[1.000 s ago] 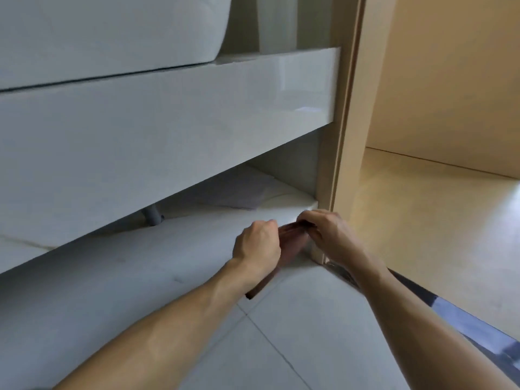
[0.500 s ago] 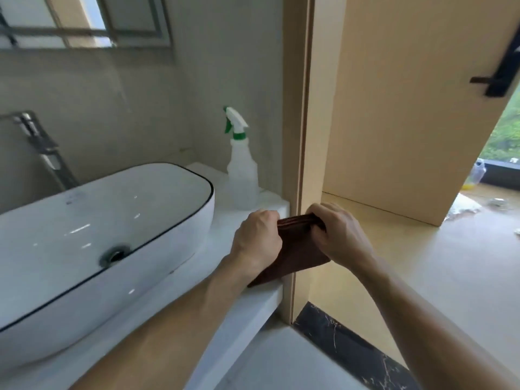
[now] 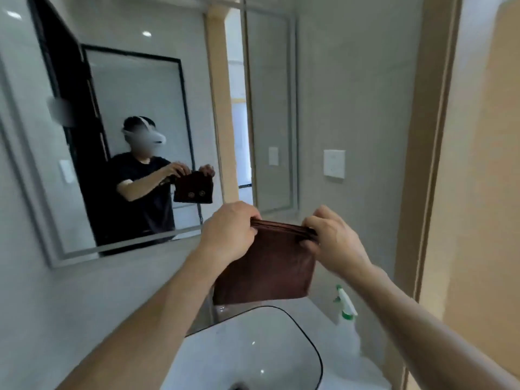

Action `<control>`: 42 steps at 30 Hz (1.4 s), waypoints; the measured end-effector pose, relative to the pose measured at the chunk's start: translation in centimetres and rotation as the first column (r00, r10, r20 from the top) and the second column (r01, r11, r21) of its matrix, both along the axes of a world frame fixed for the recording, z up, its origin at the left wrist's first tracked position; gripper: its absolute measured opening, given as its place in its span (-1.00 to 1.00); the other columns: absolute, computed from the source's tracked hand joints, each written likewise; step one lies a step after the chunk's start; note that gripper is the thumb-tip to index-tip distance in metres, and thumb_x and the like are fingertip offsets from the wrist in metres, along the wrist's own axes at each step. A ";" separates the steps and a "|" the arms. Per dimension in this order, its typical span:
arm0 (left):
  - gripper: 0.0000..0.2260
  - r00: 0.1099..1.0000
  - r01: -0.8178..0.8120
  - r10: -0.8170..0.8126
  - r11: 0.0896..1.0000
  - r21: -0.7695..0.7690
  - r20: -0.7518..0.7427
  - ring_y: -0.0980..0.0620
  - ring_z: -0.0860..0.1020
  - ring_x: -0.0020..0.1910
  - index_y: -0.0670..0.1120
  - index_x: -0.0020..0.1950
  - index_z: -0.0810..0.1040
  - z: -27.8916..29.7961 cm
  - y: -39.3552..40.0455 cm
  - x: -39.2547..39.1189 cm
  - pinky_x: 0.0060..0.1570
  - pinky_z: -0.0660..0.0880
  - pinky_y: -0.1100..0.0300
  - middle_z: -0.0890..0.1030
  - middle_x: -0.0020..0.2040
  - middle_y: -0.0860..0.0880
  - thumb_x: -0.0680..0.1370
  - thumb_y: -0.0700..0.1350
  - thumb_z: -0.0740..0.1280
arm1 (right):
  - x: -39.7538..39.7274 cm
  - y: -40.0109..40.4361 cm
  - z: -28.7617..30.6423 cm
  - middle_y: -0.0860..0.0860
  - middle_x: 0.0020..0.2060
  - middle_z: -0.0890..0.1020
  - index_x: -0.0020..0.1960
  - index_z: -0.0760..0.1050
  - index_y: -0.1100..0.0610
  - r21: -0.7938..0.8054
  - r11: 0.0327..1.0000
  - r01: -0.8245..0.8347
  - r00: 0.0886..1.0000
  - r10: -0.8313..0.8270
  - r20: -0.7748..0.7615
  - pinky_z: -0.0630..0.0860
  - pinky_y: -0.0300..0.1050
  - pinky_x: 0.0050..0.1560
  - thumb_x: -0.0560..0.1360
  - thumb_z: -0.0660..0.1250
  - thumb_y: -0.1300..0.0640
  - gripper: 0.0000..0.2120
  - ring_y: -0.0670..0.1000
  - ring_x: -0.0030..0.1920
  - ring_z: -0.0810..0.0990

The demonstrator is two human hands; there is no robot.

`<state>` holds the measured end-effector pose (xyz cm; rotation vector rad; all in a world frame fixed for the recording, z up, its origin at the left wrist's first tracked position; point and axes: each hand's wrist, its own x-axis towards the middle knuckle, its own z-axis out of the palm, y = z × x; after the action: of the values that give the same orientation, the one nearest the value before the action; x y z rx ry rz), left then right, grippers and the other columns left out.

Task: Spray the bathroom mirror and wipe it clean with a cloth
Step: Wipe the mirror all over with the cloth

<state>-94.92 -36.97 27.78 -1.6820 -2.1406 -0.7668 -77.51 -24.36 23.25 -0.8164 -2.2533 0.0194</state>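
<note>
1. Above the white basin (image 3: 253, 347), we held the folded brown cloth (image 3: 267, 266) by its top edge: left hand (image 3: 228, 232) and right hand (image 3: 334, 243), fingers pinching it.
2. Mirror (image 3: 118, 130) hung ahead on the wall, apart from the cloth.
3. Spray bottle (image 3: 347, 319) stood on the desk right of the basin.

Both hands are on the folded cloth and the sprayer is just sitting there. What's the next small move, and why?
Probably free the right hand from the brown cloth and reach for the spray bottle beside the basin: the mirror looks dry, and spraying comes first.
</note>
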 end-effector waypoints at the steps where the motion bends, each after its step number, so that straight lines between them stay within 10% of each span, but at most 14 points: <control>1: -0.84 0.996 -0.060 0.062 0.998 0.024 -0.066 -0.08 0.53 0.09 0.06 0.07 0.66 1.5 -0.5 -1.6 0.09 0.49 0.02 0.61 0.02 0.04 0.56 -0.13 0.34 | -2.2 -0.2 1.4 -0.04 -0.05 0.42 -0.02 0.55 0.06 0.021 1.000 -0.001 1.000 0.001 -0.019 0.49 -0.04 -0.14 0.44 0.43 0.07 -0.85 0.09 0.05 0.50; 7: -0.84 0.944 -0.278 0.295 0.952 0.128 -0.150 -0.01 0.61 0.06 0.11 0.04 0.69 7.4 -3.4 -11.0 -0.01 0.54 0.06 0.68 0.01 0.06 0.47 -0.01 0.49 | -14.3 -1.7 7.4 -0.01 -0.01 0.49 0.00 0.63 0.04 0.054 0.998 0.026 0.995 -0.020 -0.093 0.45 -0.06 -0.19 0.50 0.40 0.09 -0.90 0.18 -0.09 0.60; 13: -0.84 0.904 -0.370 0.409 0.894 0.252 -0.125 0.01 0.61 0.01 0.11 0.05 0.71 12.8 -3.9 -19.0 -0.18 0.37 0.19 0.69 -0.02 0.05 0.47 0.02 0.49 | -23.9 -1.9 13.4 0.10 -0.41 0.67 -0.15 0.57 0.12 -0.250 0.939 -0.238 0.927 0.143 -0.347 0.68 -0.01 -0.27 0.46 0.23 0.40 -0.77 0.03 -0.49 0.67; 19: -0.86 0.907 -0.356 0.416 0.841 0.407 -0.066 -0.04 0.62 0.01 0.09 0.02 0.69 17.7 -2.0 -24.6 -0.18 0.39 0.19 0.67 0.02 0.01 0.47 -0.02 0.49 | -30.6 0.4 20.2 0.14 -0.37 0.69 -0.13 0.65 0.18 -0.238 0.917 -0.321 0.836 0.156 -0.526 0.69 0.08 -0.20 0.25 0.28 0.49 -0.67 0.17 -0.40 0.70; 24: -0.80 0.877 -0.353 0.457 0.821 0.448 -0.146 -0.03 0.58 0.07 0.05 0.09 0.68 22.4 0.6 -28.3 -0.15 0.35 0.17 0.60 0.10 0.01 0.49 0.00 0.49 | -34.5 2.4 25.4 0.06 -0.14 0.61 -0.10 0.64 0.20 0.121 0.989 -0.083 0.904 0.126 -0.408 0.61 -0.06 -0.24 0.43 0.32 0.40 -0.82 0.10 -0.37 0.61; 30: -0.78 0.738 -0.400 0.601 0.755 0.519 -0.307 -0.08 0.59 0.03 0.01 0.08 0.68 27.8 3.0 -32.2 -0.16 0.33 0.15 0.55 0.09 -0.03 0.47 0.02 0.50 | -37.5 4.4 31.7 0.02 -0.25 0.38 -0.06 0.61 0.16 0.636 0.754 0.161 0.984 -0.078 -0.157 0.28 -0.09 -0.29 0.55 0.26 0.30 -0.84 0.13 -0.33 0.44; 36: -0.88 0.498 -0.426 0.751 0.647 0.632 -0.434 -0.09 0.59 -0.13 -0.05 0.02 0.68 32.7 5.4 -34.9 -0.28 0.29 0.12 0.57 -0.04 -0.02 0.52 -0.06 0.45 | -41.5 5.7 36.3 0.06 -0.37 0.31 -0.09 0.52 0.17 0.503 0.847 0.171 0.951 -0.008 -0.310 0.35 -0.04 -0.20 0.47 0.24 0.41 -0.81 0.20 -0.11 0.57; 42: -0.91 0.468 -0.426 0.792 0.591 0.685 -0.392 -0.12 0.58 -0.17 -0.06 0.01 0.67 32.9 7.4 -37.6 -0.28 0.30 0.10 0.54 -0.02 -0.04 0.54 -0.18 0.41 | -45.5 6.1 35.5 0.16 0.07 0.60 0.21 0.43 0.18 0.208 0.977 -0.040 0.811 0.153 -0.564 0.40 -0.03 -0.08 0.49 0.28 0.28 -0.71 0.21 0.11 0.58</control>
<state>-132.56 -29.56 60.71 -0.5863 -1.6068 -0.3255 -122.98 -18.30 58.79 -0.5006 -1.6794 0.0907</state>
